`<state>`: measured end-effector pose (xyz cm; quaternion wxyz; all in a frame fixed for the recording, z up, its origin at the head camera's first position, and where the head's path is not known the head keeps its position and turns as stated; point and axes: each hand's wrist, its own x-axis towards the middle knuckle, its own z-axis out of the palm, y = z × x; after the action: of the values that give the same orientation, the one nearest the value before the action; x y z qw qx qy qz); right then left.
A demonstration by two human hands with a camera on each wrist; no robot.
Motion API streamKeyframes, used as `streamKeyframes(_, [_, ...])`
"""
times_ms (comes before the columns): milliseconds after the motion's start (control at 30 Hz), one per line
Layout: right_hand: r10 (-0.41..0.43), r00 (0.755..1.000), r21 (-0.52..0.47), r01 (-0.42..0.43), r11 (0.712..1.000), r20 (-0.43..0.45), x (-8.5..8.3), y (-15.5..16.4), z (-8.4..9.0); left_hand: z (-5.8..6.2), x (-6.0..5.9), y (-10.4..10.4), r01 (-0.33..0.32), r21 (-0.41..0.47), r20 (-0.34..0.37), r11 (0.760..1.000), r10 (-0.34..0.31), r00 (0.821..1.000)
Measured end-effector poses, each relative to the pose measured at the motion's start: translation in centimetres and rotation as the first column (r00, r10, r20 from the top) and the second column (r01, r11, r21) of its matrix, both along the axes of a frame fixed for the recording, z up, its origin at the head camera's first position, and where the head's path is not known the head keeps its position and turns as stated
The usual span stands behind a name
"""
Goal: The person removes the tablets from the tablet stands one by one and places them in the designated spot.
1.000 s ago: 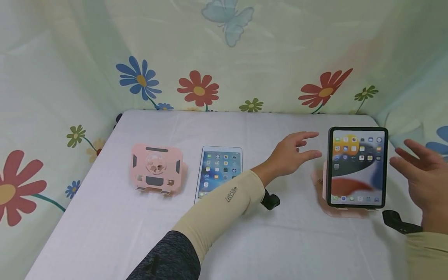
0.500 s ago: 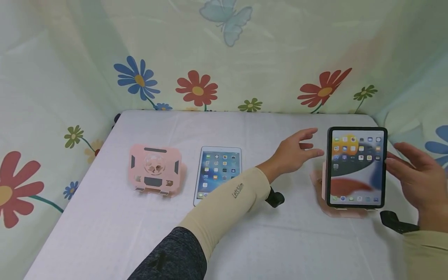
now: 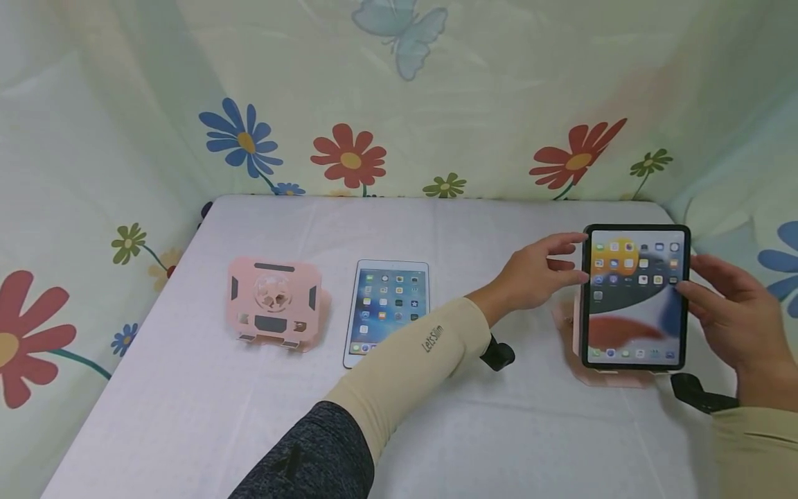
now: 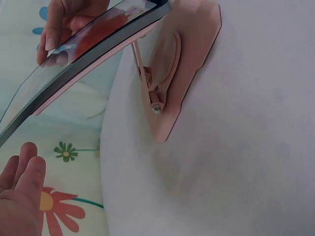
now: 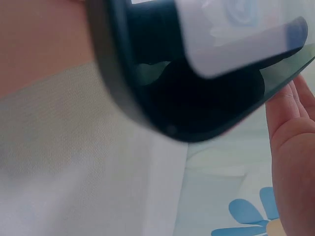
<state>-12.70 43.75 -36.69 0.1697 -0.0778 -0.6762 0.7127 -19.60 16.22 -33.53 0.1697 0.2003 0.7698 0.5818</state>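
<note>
A black-edged tablet [image 3: 636, 298] with a lit screen leans upright on a pink stand [image 4: 189, 59] at the table's right. My right hand [image 3: 738, 312] holds its right edge, thumb over the front and fingers going behind it. In the right wrist view, those fingers [image 5: 290, 105] pass behind the tablet's edge. My left hand [image 3: 530, 274] is at the tablet's left edge, thumb and fingers spread apart. In the left wrist view, a small gap shows between the left fingertips [image 4: 32, 152] and the tablet.
A smaller white tablet [image 3: 389, 301] lies left of centre, partly hidden by my left sleeve [image 3: 411, 367]. Farther left stands a second pink stand [image 3: 274, 298], holding nothing. A flowered curtain [image 3: 486, 97] surrounds the white-covered table [image 3: 499, 443].
My right hand has moved left from beside the black-edged tablet and taken its right edge. My left hand has moved right, up to the left edge. The tablets and stands stay put.
</note>
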Motion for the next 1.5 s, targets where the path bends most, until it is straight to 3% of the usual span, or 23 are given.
streamKeyframes(233, [0.066,0.998,-0.072,-0.068,0.995,-0.023,0.2,-0.2,0.0,0.1,0.1,0.4,0.055,-0.001,-0.019,0.998,-0.055,0.998])
streamKeyframes(467, [0.072,0.997,-0.039,-0.073,0.997,-0.042,0.5,-0.2,0.1,0.0,0.2,0.5,0.067,-0.002,-0.010,0.998,-0.067,0.998])
streamKeyframes(633, [0.102,0.991,-0.119,-0.112,0.987,-0.081,0.4,-0.2,0.1,0.0,0.1,0.7,0.082,-0.038,-0.022,0.996,-0.083,0.996])
streamKeyframes(867, [0.141,0.986,-0.141,-0.152,0.978,-0.085,-0.1,0.1,-0.2,0.0,0.0,0.9,0.059,-0.106,-0.028,0.993,-0.063,0.998])
streamKeyframes(1100, [0.182,0.975,-0.195,-0.205,0.959,-0.128,0.2,-0.2,0.2,0.0,0.1,1.2,0.068,-0.118,-0.017,0.991,-0.071,0.997])
streamKeyframes(1233, [0.163,0.982,-0.148,-0.176,0.973,-0.097,0.2,-0.4,0.5,0.1,0.1,1.1,0.066,-0.114,-0.025,0.991,-0.069,0.997])
streamKeyframes(1400, [0.077,0.997,-0.003,-0.077,0.997,0.031,0.3,-0.6,1.0,0.1,0.2,0.9,0.057,-0.094,-0.025,0.994,-0.060,0.998])
streamKeyframes(1500, [0.076,0.997,0.007,-0.076,0.997,0.020,0.5,-0.5,1.3,0.1,0.2,1.0,0.041,-0.077,-0.015,0.996,-0.043,0.999])
